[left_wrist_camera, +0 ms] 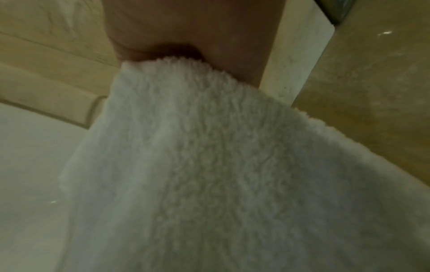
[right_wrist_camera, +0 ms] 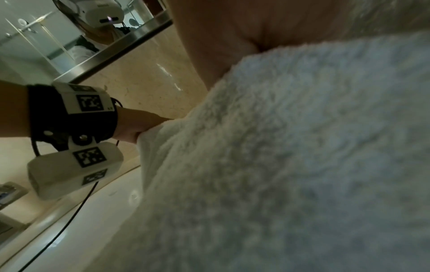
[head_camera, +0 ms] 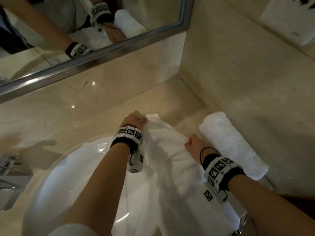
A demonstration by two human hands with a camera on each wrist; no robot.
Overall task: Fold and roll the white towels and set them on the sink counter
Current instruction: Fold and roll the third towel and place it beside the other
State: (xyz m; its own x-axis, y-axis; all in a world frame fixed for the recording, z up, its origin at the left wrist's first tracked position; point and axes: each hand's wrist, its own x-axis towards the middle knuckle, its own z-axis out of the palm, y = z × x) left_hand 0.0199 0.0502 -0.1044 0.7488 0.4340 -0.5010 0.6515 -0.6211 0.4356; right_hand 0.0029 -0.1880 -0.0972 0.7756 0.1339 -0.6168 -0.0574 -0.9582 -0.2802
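- Left hand (head_camera: 134, 120) and right hand (head_camera: 193, 143) each grip the white towel's (head_camera: 163, 142) far edge.
- Its unsupported middle could sag into the sink basin (head_camera: 68, 176), spoiling the fold.

Head view — above the sink (head_camera: 71, 176), facing down toward the mirror (head_camera: 95, 53). Left wrist view — pressed close against the white towel (left_wrist_camera: 209, 165), facing the sink's counter. Right wrist view looks leftward across the same towel; all views share it.
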